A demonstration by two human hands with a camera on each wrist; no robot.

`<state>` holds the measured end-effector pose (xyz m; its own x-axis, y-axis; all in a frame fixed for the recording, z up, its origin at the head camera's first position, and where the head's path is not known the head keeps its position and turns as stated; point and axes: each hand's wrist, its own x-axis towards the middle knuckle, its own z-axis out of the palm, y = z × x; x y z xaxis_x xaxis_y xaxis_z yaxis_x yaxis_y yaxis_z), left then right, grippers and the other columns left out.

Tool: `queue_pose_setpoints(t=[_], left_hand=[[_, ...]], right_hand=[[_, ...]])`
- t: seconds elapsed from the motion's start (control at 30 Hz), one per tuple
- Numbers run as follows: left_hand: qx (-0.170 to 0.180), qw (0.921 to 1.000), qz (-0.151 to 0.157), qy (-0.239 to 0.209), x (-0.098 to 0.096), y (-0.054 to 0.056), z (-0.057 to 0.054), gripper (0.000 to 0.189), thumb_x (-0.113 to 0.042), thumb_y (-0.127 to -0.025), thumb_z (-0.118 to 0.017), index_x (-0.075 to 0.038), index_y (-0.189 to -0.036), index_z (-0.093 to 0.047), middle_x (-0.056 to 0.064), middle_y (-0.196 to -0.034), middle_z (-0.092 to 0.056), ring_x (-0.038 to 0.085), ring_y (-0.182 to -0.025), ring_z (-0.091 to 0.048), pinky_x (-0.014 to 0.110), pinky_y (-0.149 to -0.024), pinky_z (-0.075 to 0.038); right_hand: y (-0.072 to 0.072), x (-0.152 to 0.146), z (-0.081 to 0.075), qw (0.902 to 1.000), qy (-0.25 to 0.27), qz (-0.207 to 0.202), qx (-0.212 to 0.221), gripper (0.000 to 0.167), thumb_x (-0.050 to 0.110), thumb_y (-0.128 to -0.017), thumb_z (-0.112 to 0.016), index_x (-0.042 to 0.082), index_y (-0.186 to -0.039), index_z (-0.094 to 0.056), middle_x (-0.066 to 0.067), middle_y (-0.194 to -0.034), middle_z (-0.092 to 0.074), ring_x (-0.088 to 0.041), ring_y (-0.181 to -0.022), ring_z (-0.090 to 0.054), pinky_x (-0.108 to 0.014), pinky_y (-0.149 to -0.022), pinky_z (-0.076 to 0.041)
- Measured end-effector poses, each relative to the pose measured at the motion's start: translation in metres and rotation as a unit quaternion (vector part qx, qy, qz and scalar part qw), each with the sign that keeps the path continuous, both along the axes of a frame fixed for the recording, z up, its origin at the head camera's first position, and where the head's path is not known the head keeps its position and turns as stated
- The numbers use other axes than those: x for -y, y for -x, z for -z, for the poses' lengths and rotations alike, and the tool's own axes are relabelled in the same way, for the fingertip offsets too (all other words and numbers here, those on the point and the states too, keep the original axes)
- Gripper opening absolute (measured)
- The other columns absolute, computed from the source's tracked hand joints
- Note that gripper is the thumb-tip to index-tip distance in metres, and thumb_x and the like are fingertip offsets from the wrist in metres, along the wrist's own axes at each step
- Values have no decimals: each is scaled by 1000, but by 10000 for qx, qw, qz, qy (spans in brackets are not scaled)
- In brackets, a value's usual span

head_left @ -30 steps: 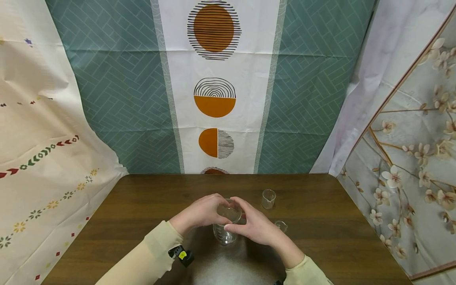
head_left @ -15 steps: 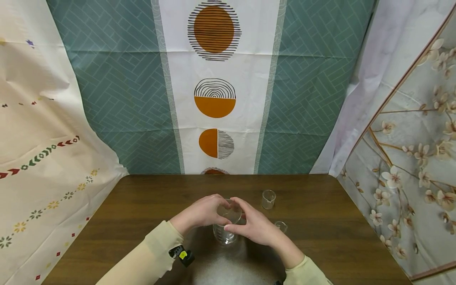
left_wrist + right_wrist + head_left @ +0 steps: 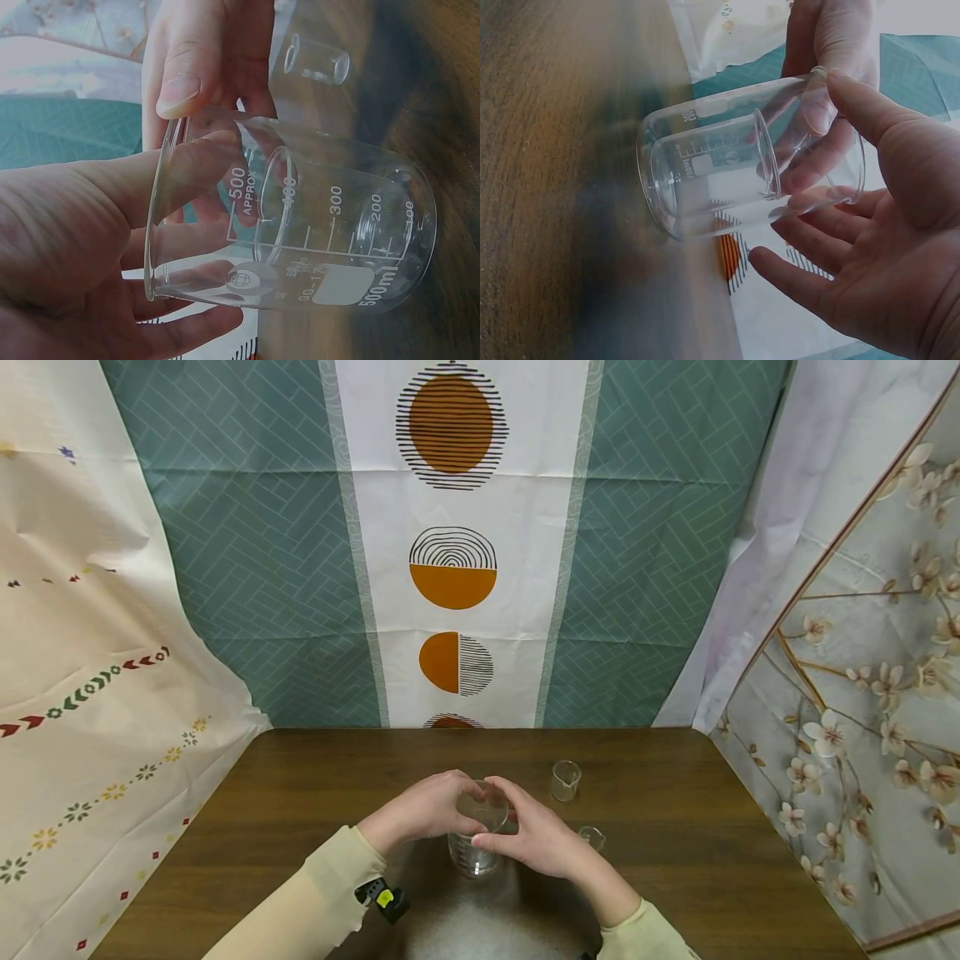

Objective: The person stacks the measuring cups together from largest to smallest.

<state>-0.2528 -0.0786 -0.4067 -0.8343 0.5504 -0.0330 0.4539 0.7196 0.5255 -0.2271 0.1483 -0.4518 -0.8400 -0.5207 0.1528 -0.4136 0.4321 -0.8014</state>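
A large clear glass beaker [image 3: 474,857], marked 500ml in the left wrist view, stands upright between my hands at the middle of the table. Inside it sits a smaller graduated beaker [image 3: 705,165], seen through the outer wall. My left hand [image 3: 427,807] holds the large beaker's upper part from the left, thumb in front and fingers behind. From the right, my right hand [image 3: 538,837] grips the same rim area, its thumb close to the left one. Whether the large beaker's base touches the table is hard to tell.
Behind my right hand stands a small glass beaker [image 3: 566,780]. Another small beaker [image 3: 592,837] is partly hidden by the right hand and wrist. The brown wooden table [image 3: 300,777] ends at a green and white hanging cloth [image 3: 637,610].
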Motion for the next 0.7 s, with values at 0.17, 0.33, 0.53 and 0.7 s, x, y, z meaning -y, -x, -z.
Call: queue_pose_setpoints(t=[0.17,0.33,0.53,0.7], left_hand=[[-17,10000,-2,-7,1,0,1,46,-29,-89,-94,-5,-125,-81,9,-130,-75,34,-128,-67,55,-108,-54],[-112,9999,19,47,3,0,1,46,-31,-90,-94,-5,-125,-81,9,-130,-75,32,-127,-67,55,-108,-54],[-161,9999,28,2,6,0,2,45,-31,-91,-94,-7,-126,-81,8,-129,-75,30,-125,-68,54,-107,-55],[-195,9998,36,-65,8,1,1,43,-30,-91,-94,-8,-125,-82,7,-130,-75,30,-124,-67,54,-107,-55]], right_hand=[[0,0,0,10000,-18,14,1,85,44,-101,-84,9,-166,-42,-6,-158,-57,-31,-145,-56,-55,-115,-49],[1,0,1,10000,-57,-7,-3,85,45,-101,-83,10,-166,-42,-6,-158,-57,-31,-145,-56,-56,-115,-48],[1,0,2,9999,-104,-11,38,87,47,-100,-83,11,-167,-40,-5,-160,-56,-28,-146,-55,-55,-116,-47],[1,-1,2,9999,-111,-1,72,87,49,-101,-82,12,-167,-40,-4,-161,-56,-27,-147,-54,-54,-117,-47]])
